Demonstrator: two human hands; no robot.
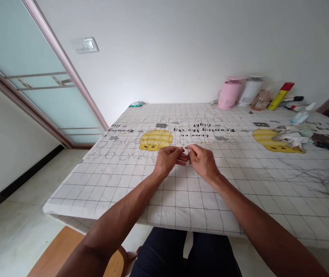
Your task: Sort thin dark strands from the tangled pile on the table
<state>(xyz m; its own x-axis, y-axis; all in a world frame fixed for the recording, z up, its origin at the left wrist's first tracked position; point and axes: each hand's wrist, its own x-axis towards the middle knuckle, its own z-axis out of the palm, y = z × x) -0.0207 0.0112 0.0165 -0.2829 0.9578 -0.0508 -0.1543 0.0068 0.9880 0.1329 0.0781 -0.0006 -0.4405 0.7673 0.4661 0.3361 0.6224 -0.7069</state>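
Observation:
My left hand [170, 158] and my right hand [202, 159] meet just above the table, fingertips almost touching. Each one pinches thumb against finger; whatever is between the tips is too fine to make out. Just beyond them, several thin dark wire-like loops [102, 143] lie in rows across the cloth. To the right is a loose tangle of thin dark strands [316, 177], spread on the checked tablecloth [164, 192].
Along the wall stand a pink cylindrical device [230, 94], a white one [249, 92], a bottle [261, 100] and a yellow-red can [281, 96]. Nearer are a clear spray bottle [303, 114], crumpled gloves or cloth [289, 133] and a dark object [324, 141]. A green packet [136, 104] lies at the far left corner.

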